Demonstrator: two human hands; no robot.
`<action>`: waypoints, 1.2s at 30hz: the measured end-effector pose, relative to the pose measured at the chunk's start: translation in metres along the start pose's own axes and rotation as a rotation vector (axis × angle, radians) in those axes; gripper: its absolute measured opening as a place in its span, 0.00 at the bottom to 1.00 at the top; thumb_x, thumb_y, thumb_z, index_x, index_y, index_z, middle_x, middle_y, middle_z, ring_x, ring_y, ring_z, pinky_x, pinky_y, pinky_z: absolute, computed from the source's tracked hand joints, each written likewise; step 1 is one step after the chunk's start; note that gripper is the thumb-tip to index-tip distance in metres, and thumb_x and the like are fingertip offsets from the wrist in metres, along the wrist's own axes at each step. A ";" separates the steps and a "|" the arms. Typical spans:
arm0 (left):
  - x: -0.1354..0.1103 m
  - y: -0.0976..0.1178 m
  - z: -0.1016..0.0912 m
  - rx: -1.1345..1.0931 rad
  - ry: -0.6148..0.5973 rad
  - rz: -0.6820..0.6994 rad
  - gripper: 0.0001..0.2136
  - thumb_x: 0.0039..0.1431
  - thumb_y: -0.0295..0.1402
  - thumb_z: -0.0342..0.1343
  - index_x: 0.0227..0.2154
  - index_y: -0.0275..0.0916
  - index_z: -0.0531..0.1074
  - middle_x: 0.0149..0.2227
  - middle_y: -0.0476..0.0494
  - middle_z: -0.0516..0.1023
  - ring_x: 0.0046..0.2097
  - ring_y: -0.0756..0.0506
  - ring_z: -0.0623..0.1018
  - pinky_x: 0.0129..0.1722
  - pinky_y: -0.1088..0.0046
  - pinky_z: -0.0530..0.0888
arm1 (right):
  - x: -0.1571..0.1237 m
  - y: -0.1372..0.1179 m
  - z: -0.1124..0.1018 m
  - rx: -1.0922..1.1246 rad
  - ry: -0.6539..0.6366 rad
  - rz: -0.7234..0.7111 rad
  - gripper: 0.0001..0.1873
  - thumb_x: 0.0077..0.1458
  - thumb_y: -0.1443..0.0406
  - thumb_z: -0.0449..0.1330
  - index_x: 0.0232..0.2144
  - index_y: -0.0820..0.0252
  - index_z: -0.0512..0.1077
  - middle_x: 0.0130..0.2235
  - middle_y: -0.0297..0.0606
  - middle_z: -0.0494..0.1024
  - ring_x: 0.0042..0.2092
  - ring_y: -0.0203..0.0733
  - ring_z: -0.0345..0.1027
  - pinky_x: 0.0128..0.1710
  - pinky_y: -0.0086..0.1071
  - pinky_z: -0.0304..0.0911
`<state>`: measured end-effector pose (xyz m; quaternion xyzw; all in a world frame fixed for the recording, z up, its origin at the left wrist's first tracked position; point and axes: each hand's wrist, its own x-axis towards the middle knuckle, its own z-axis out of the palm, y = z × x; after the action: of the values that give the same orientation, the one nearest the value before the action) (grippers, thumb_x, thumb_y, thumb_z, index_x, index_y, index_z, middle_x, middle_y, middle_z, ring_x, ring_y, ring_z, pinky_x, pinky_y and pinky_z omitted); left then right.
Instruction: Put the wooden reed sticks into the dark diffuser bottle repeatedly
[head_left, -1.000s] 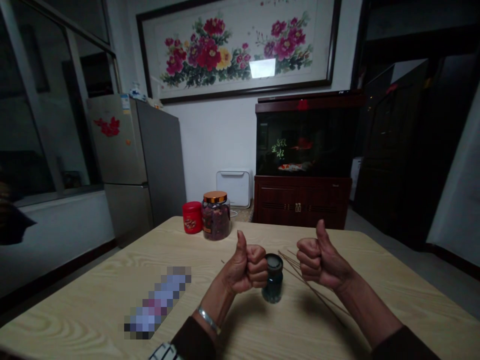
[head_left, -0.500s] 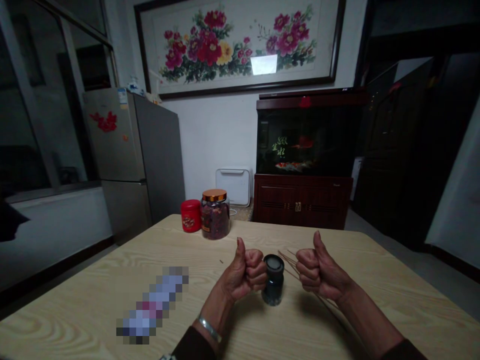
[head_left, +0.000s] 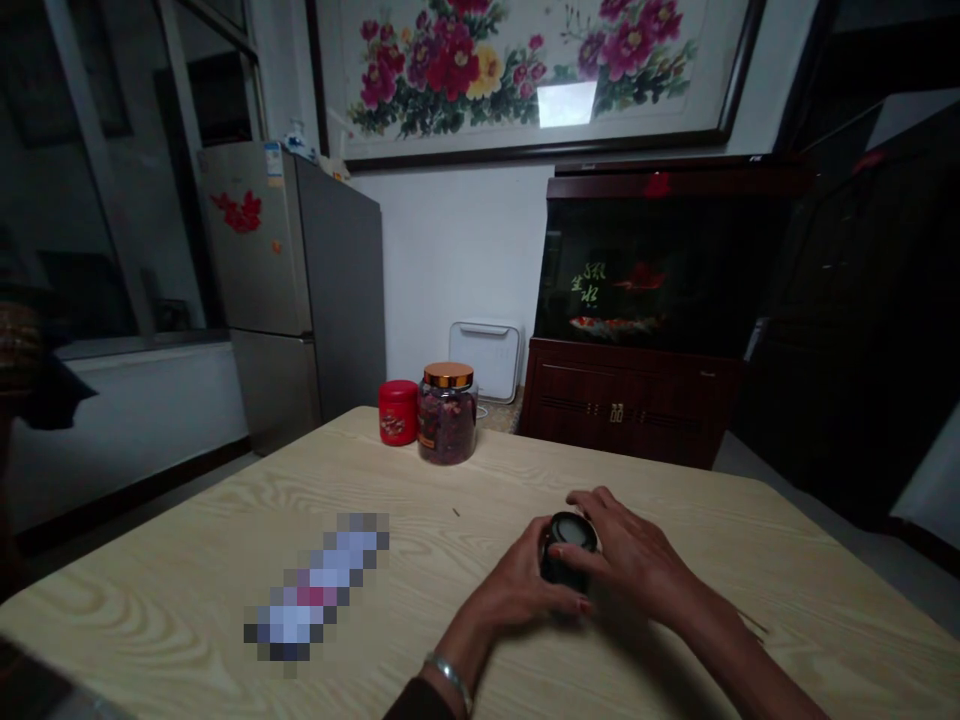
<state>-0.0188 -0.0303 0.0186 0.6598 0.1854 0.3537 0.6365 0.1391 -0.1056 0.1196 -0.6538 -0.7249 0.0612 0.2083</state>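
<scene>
A small dark glass jar (head_left: 571, 578) with a black top stands on the table, partly hidden by my fingers. My left hand (head_left: 517, 580) is wrapped around its body from the left, with the thumb across the near side. From the right, my right hand (head_left: 634, 550) grips the upper part, its thumb at the near edge of the top and its fingers round the far side. Thin wooden sticks (head_left: 752, 628) show beside my right forearm, which hides most of them.
On the wooden table (head_left: 315, 470), a red canister (head_left: 398, 413) and a large jar (head_left: 448, 425) with a copper-coloured lid stand toward the back. A blurred-out long object (head_left: 319, 590) lies at left. A tiny stick piece (head_left: 456, 512) lies mid-table. A fish tank (head_left: 660, 270) stands beyond.
Both hands have gone from thumbs-up fists on either side of the jar to holding it. The view has shifted, so the background sits further right and higher.
</scene>
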 end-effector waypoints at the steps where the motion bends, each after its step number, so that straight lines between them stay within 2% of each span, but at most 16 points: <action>1: 0.001 -0.002 0.003 0.060 0.017 0.005 0.39 0.33 0.30 0.75 0.53 0.38 0.67 0.49 0.40 0.74 0.50 0.40 0.73 0.46 0.67 0.70 | 0.003 -0.007 -0.002 -0.081 -0.031 0.004 0.24 0.56 0.48 0.59 0.47 0.57 0.70 0.46 0.45 0.72 0.46 0.51 0.69 0.46 0.42 0.61; 5: 0.004 -0.011 0.007 0.201 0.066 -0.021 0.29 0.38 0.30 0.71 0.47 0.37 0.71 0.40 0.46 0.77 0.40 0.44 0.74 0.37 0.73 0.70 | 0.015 -0.019 -0.004 -0.230 -0.110 -0.009 0.20 0.57 0.50 0.58 0.41 0.61 0.72 0.43 0.48 0.74 0.43 0.52 0.71 0.44 0.42 0.63; 8: 0.004 -0.014 0.006 0.271 0.095 -0.022 0.29 0.37 0.31 0.71 0.47 0.37 0.71 0.39 0.47 0.77 0.39 0.45 0.73 0.35 0.74 0.69 | 0.020 -0.013 -0.005 -0.202 -0.128 -0.043 0.19 0.56 0.53 0.58 0.41 0.63 0.74 0.43 0.50 0.74 0.43 0.53 0.71 0.45 0.44 0.63; 10: 0.004 -0.014 0.005 0.285 0.107 -0.029 0.30 0.37 0.33 0.71 0.47 0.36 0.71 0.40 0.46 0.77 0.40 0.44 0.73 0.36 0.73 0.69 | 0.022 -0.005 -0.011 -0.111 -0.178 -0.128 0.20 0.53 0.59 0.59 0.47 0.62 0.74 0.46 0.50 0.74 0.48 0.54 0.69 0.50 0.46 0.62; 13: 0.004 -0.013 0.005 0.285 0.122 -0.009 0.31 0.38 0.35 0.71 0.48 0.35 0.71 0.42 0.44 0.78 0.42 0.42 0.74 0.41 0.70 0.70 | 0.020 0.004 -0.024 0.093 -0.339 -0.259 0.41 0.46 0.64 0.62 0.64 0.55 0.60 0.63 0.47 0.63 0.64 0.57 0.55 0.61 0.49 0.53; 15: 0.004 -0.012 0.006 0.279 0.131 0.014 0.31 0.37 0.36 0.72 0.48 0.35 0.72 0.43 0.42 0.78 0.44 0.41 0.74 0.43 0.69 0.71 | 0.018 0.006 -0.030 0.146 -0.370 -0.228 0.52 0.45 0.61 0.64 0.69 0.53 0.48 0.70 0.47 0.51 0.69 0.58 0.44 0.64 0.52 0.47; 16: 0.004 -0.012 0.006 0.271 0.129 0.020 0.32 0.37 0.36 0.72 0.49 0.35 0.72 0.43 0.42 0.78 0.44 0.41 0.75 0.43 0.69 0.71 | 0.016 0.005 -0.030 0.130 -0.343 -0.190 0.53 0.45 0.58 0.65 0.70 0.54 0.46 0.70 0.49 0.50 0.69 0.60 0.44 0.64 0.53 0.47; 18: 0.004 -0.013 0.006 0.252 0.117 0.017 0.32 0.37 0.36 0.72 0.49 0.35 0.71 0.42 0.42 0.78 0.43 0.41 0.75 0.43 0.69 0.71 | 0.014 0.001 -0.025 0.040 -0.239 -0.136 0.48 0.47 0.53 0.64 0.67 0.56 0.53 0.66 0.52 0.59 0.66 0.61 0.52 0.62 0.55 0.49; 20: 0.004 -0.014 0.006 0.241 0.103 0.004 0.33 0.37 0.35 0.72 0.50 0.36 0.71 0.42 0.44 0.78 0.42 0.42 0.75 0.41 0.70 0.71 | 0.014 -0.003 -0.020 -0.084 -0.143 -0.107 0.37 0.51 0.49 0.62 0.59 0.59 0.66 0.56 0.54 0.72 0.58 0.61 0.63 0.58 0.56 0.52; 23: 0.003 -0.016 0.006 0.246 0.110 -0.005 0.32 0.37 0.35 0.72 0.49 0.36 0.71 0.42 0.44 0.78 0.42 0.43 0.75 0.40 0.71 0.71 | 0.016 -0.007 -0.019 -0.151 -0.127 -0.123 0.22 0.54 0.54 0.59 0.48 0.60 0.74 0.46 0.50 0.77 0.51 0.59 0.68 0.56 0.57 0.54; 24: 0.003 -0.017 0.006 0.249 0.116 0.000 0.32 0.37 0.35 0.72 0.49 0.36 0.71 0.42 0.44 0.78 0.42 0.42 0.74 0.40 0.71 0.71 | 0.017 -0.007 -0.022 -0.104 -0.175 -0.156 0.23 0.53 0.57 0.60 0.50 0.58 0.73 0.49 0.49 0.76 0.53 0.58 0.67 0.57 0.55 0.54; 26: 0.003 -0.017 0.006 0.253 0.127 0.019 0.32 0.38 0.37 0.72 0.48 0.36 0.71 0.42 0.43 0.78 0.43 0.42 0.74 0.41 0.70 0.71 | 0.017 -0.005 -0.029 0.039 -0.286 -0.230 0.36 0.48 0.61 0.62 0.61 0.55 0.64 0.60 0.47 0.69 0.61 0.57 0.60 0.60 0.51 0.53; 29: 0.003 -0.015 0.005 0.264 0.123 0.030 0.31 0.38 0.38 0.72 0.48 0.36 0.72 0.42 0.43 0.78 0.43 0.41 0.75 0.41 0.70 0.71 | 0.016 -0.003 -0.033 0.107 -0.338 -0.202 0.49 0.46 0.57 0.64 0.68 0.54 0.51 0.68 0.49 0.55 0.68 0.58 0.49 0.62 0.51 0.50; 33: 0.003 -0.015 0.005 0.274 0.111 0.011 0.32 0.37 0.35 0.73 0.48 0.37 0.71 0.41 0.44 0.78 0.40 0.43 0.75 0.37 0.72 0.70 | 0.016 -0.005 -0.025 -0.090 -0.227 -0.063 0.35 0.51 0.50 0.61 0.58 0.59 0.66 0.57 0.54 0.71 0.56 0.62 0.64 0.57 0.57 0.54; 35: 0.003 -0.015 0.005 0.282 0.117 0.009 0.31 0.37 0.34 0.72 0.48 0.37 0.71 0.41 0.45 0.78 0.40 0.43 0.75 0.36 0.72 0.70 | 0.017 -0.006 -0.026 -0.111 -0.233 -0.093 0.28 0.53 0.55 0.60 0.54 0.60 0.70 0.52 0.52 0.74 0.53 0.60 0.67 0.56 0.56 0.55; 36: 0.002 -0.015 0.005 0.285 0.123 0.011 0.31 0.37 0.35 0.72 0.48 0.36 0.71 0.41 0.44 0.78 0.40 0.43 0.75 0.37 0.72 0.70 | 0.017 -0.006 -0.028 -0.075 -0.267 -0.140 0.30 0.51 0.58 0.61 0.56 0.59 0.69 0.54 0.51 0.73 0.55 0.59 0.66 0.57 0.55 0.55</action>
<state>-0.0103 -0.0303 0.0046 0.7216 0.2688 0.3669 0.5219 0.1430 -0.0950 0.1507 -0.5950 -0.7917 0.1058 0.0895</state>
